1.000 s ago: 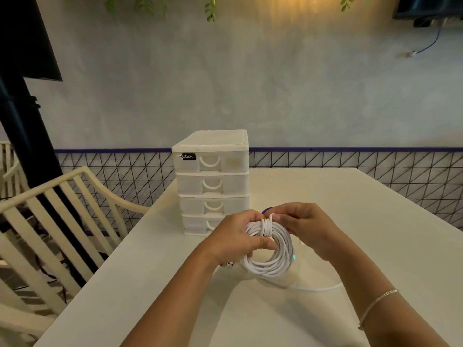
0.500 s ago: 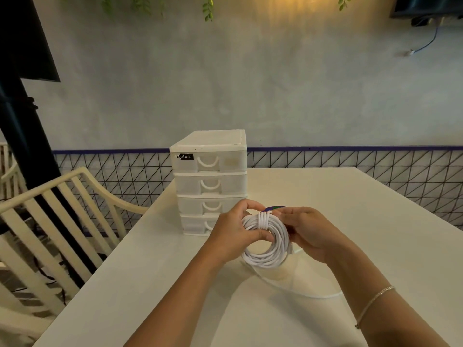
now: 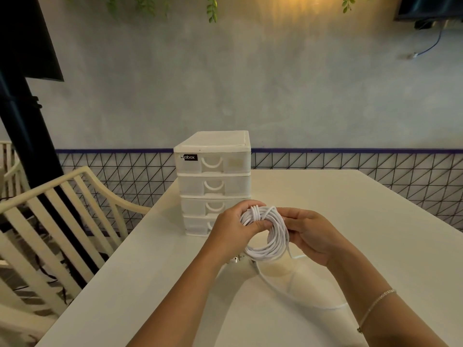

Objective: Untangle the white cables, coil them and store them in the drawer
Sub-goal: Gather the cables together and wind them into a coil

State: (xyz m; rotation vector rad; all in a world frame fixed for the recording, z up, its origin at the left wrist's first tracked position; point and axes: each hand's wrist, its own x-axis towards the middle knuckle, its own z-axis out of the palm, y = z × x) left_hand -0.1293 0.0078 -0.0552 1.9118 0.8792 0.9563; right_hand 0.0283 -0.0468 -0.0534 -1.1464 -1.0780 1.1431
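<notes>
Your left hand (image 3: 235, 227) grips the coil (image 3: 266, 232) above the table (image 3: 375, 221) so the loops stay stacked; your right hand (image 3: 308, 232) pinches its side, feeding the loose tail (image 3: 295, 298). The drawers (image 3: 213, 184) sit closed behind.

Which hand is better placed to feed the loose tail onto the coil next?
Right, probably. The left hand grips the coil through its middle, so it is busy. The right hand sits on the side where the loose tail trails across the table.
</notes>
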